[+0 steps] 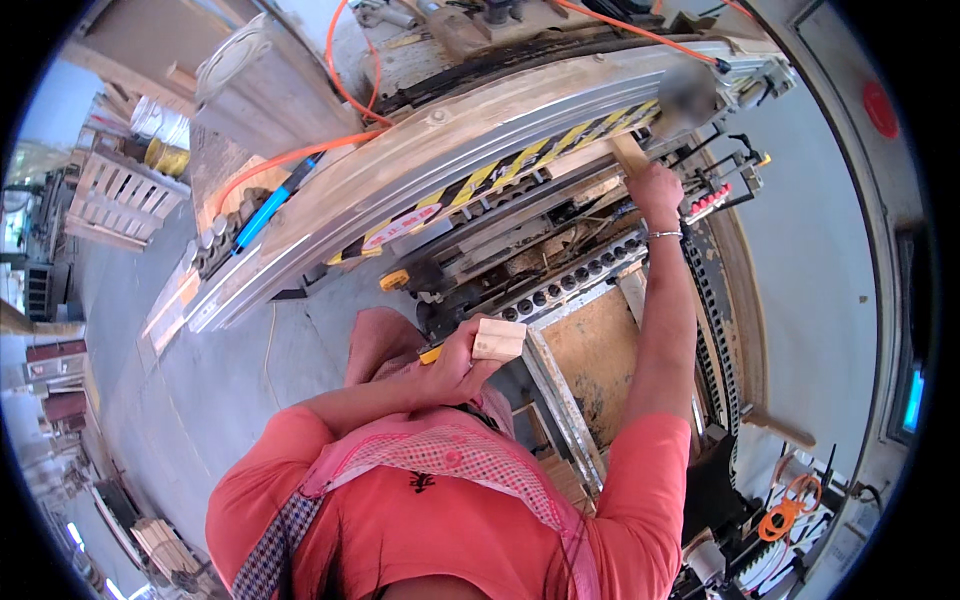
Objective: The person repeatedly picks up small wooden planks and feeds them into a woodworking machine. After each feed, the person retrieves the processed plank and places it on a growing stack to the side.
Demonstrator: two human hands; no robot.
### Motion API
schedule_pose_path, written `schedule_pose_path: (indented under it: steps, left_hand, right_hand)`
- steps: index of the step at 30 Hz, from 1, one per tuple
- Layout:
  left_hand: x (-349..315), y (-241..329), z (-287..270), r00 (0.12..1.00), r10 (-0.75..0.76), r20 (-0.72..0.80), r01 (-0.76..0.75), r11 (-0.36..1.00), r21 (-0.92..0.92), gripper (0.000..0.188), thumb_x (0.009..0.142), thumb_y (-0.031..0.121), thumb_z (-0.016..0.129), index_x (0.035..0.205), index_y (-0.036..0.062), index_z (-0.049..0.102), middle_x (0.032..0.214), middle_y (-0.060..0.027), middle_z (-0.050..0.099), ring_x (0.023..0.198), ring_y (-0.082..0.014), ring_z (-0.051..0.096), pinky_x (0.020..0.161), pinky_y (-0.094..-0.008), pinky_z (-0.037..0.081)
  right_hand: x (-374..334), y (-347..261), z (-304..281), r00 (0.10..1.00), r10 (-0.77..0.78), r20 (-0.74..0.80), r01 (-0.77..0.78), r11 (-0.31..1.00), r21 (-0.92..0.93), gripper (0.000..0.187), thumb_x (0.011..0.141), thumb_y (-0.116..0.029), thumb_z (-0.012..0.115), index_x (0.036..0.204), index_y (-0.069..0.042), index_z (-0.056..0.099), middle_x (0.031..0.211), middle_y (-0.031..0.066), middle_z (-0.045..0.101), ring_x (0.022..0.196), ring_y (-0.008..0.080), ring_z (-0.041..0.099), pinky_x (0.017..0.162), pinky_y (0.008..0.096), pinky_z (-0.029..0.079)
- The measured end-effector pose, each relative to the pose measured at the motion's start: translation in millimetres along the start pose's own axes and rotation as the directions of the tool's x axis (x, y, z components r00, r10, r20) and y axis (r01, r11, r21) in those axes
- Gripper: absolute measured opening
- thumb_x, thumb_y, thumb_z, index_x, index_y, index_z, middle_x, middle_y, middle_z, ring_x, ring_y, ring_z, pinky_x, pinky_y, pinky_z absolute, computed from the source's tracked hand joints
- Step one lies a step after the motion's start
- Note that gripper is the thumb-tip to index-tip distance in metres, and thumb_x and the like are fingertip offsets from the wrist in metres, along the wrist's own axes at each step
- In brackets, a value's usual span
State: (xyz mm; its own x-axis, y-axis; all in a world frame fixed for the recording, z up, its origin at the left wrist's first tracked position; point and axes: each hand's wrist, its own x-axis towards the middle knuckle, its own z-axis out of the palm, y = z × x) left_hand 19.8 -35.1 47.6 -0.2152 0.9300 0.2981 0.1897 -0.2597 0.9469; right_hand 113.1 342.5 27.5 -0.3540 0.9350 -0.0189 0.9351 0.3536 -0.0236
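Observation:
My left hand (455, 368) is close in front of my body, its fingers wrapped round a pale squared wooden block (498, 340) whose end faces up. A bit of yellow shows below that hand; what it belongs to is hidden. My right arm stretches far forward along the right side of a long woodworking machine (590, 285). At its far right end my right hand (656, 192) is closed round a short wooden piece (628, 154), which reaches in under the machine's beam. The far tip of that piece is partly hidden.
Yellow-and-black striped tape (510, 165) runs along the beam. An orange hose (300, 155) lies over the beam, near a blue tool (275, 205). A row of dark rollers (570, 280) and a chain (715, 330) flank the machine bed. Wooden crates (120, 195) stand far left.

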Motion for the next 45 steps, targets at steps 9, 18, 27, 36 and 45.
schedule_pose_path:
  steps: [9,18,27,36,45]
  left_hand:
    - [-37,-2,-10,0.975,-0.177,-0.134,0.166,0.982,-0.085,0.043,0.088,0.019,0.053,0.118,-0.0024,0.031,0.106,-0.0115,0.056,0.092,-0.0167,0.055,0.084,-0.0308,0.041]
    - [-107,56,-70,0.646,-0.460,-0.610,0.269,0.884,-0.383,0.035,0.087,0.011,0.049,0.118,0.0021,0.035,0.104,-0.0094,0.055,0.094,-0.0155,0.055,0.082,-0.0300,0.045]
    - [-210,17,-236,0.029,-0.296,-0.955,0.317,0.909,-0.272,0.036,0.084,0.026,0.060,0.110,0.0018,0.053,0.093,-0.0032,0.058,0.083,-0.0098,0.053,0.073,-0.0253,0.044]
    - [-194,-35,-472,0.029,-0.387,-0.922,0.151,0.913,-0.379,0.040,0.083,0.028,0.062,0.108,-0.0034,0.056,0.089,-0.0101,0.063,0.078,-0.0182,0.060,0.070,-0.0310,0.049]
    - [-171,-103,-579,0.146,-0.650,-0.746,0.258,0.752,-0.606,0.032,0.082,0.029,0.063,0.096,0.0002,0.062,0.088,-0.0106,0.064,0.074,-0.0210,0.062,0.067,-0.0377,0.051]
  right_hand:
    - [4,4,9,0.985,-0.082,-0.151,0.081,0.997,-0.012,0.036,0.071,-0.039,0.061,0.077,-0.003,0.067,0.081,0.0187,0.065,0.078,0.0327,0.064,0.070,0.0411,0.052]
    - [-1,1,2,0.981,-0.179,-0.071,0.169,0.978,-0.120,0.049,0.071,-0.049,0.058,0.080,-0.001,0.066,0.080,0.0224,0.063,0.079,0.0362,0.063,0.070,0.0439,0.050]
    - [8,0,11,0.955,-0.269,-0.125,0.247,0.955,-0.165,0.049,0.068,-0.047,0.064,0.077,0.000,0.065,0.077,0.0205,0.064,0.075,0.0343,0.064,0.066,0.0433,0.052]
    - [-16,-32,-4,0.997,-0.024,-0.079,0.015,0.994,-0.107,0.048,0.068,-0.037,0.071,0.093,0.004,0.062,0.087,0.0226,0.064,0.084,0.0366,0.062,0.073,0.0445,0.050]
    - [-175,-38,-26,0.978,-0.012,-0.207,0.029,0.996,0.082,0.044,0.076,-0.028,0.063,0.105,0.005,0.059,0.097,0.0203,0.063,0.090,0.0361,0.060,0.079,0.0411,0.047]
